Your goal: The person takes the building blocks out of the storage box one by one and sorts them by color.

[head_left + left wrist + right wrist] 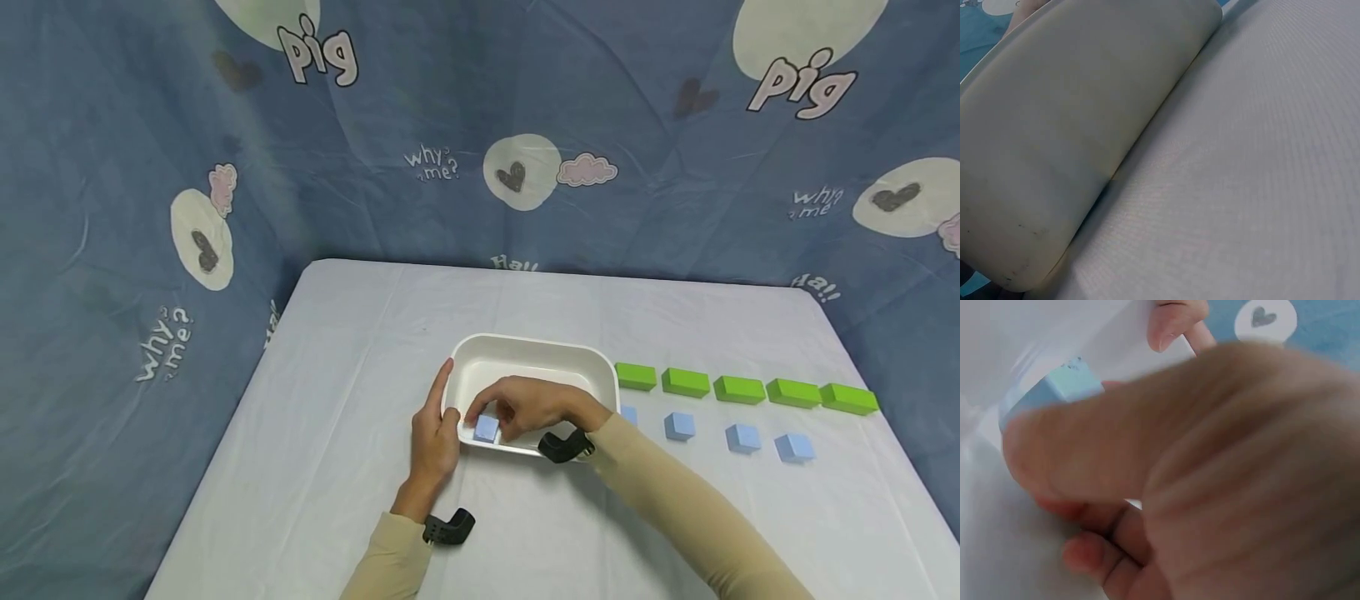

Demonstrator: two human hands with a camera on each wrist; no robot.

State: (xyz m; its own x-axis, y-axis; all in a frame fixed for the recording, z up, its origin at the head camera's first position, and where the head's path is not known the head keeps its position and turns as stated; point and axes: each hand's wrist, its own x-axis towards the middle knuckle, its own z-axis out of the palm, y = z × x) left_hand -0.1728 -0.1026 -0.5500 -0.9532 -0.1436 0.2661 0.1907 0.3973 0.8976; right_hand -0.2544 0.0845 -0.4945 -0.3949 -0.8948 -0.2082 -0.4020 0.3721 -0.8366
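Observation:
A white rectangular tray [536, 343] lies on the table. My left hand [435, 442] holds its near left corner, thumb at the rim and index finger stretched along the left side. Inside the tray, my right hand [536, 407] pinches a light blue cube [486, 428] between thumb and fingers at that same corner. The right wrist view shows the blue cube [1072, 381] partly behind my thumb, close to the tray wall. In the left wrist view the tray's outer wall [1085, 106] fills the left side, and the left fingers are mostly out of sight.
Several green rectangular blocks [740, 389] stand in a row to the right of the tray. Nearer than these is a row of several blue cubes [680, 426], one partly hidden by the right forearm. A blue printed cloth [450, 225] hangs behind the white-covered table [360, 350].

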